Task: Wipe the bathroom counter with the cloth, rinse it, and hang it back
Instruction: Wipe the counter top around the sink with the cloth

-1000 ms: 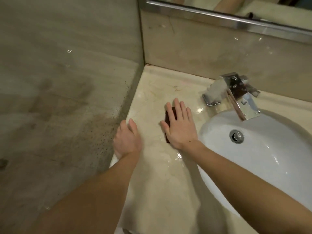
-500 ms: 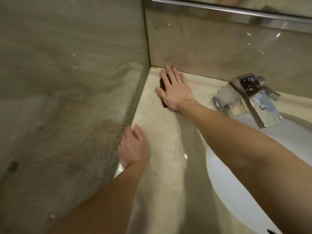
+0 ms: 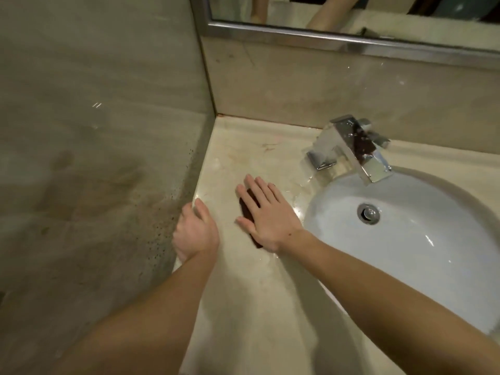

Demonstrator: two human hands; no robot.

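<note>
Speckled wall far left of the sink; left hand rests on the tabletop edge by that wall, well left of the sink, fingers loose, holding nothing; dark cloth lies flat just left of the sink, mostly hidden under the right hand, which presses it with straight, flat fingers; chrome faucet behind the sink; drain in its bowl; mirror above, behind the sink.

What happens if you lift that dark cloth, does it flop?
Probably floppy: the dark brown cloth lies flattened under the right hand. Likely damp, and it should slide easily, since the glossy beige stone counter glistens with water.
</note>
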